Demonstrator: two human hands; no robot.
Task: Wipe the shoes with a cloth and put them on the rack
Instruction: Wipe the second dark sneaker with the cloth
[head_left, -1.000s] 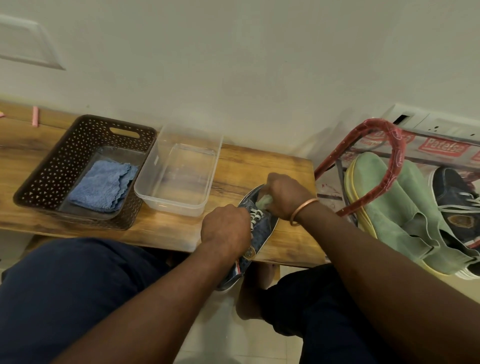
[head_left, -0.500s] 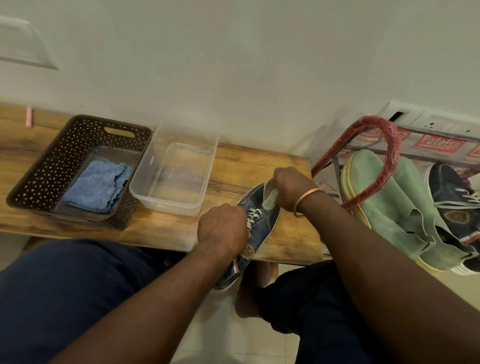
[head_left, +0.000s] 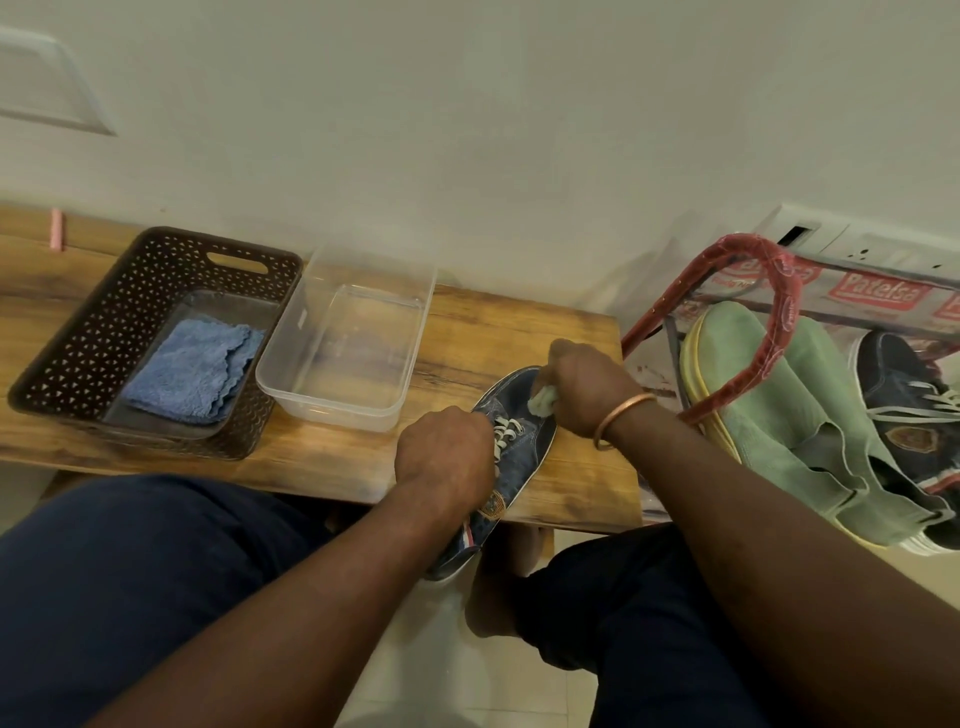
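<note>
One denim shoe (head_left: 524, 441) lies across front edge of wooden bench (head_left: 493, 332), heel overhanging. Left hand (head_left: 441, 457) grips it by laces. Right hand (head_left: 587, 384) clenches one pale cloth (head_left: 543, 402) against toe. Second cloth, blue (head_left: 195, 371), sits in one brown basket (head_left: 104, 332), with one clear tub (head_left: 343, 353) just beside. Red rack (head_left: 779, 291) at right holds two green boots (head_left: 779, 395) and one dark laced shoe (head_left: 904, 384), possibly more beneath.

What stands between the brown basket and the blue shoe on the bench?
A clear plastic tub, close beside the basket; the head view shows it.
</note>
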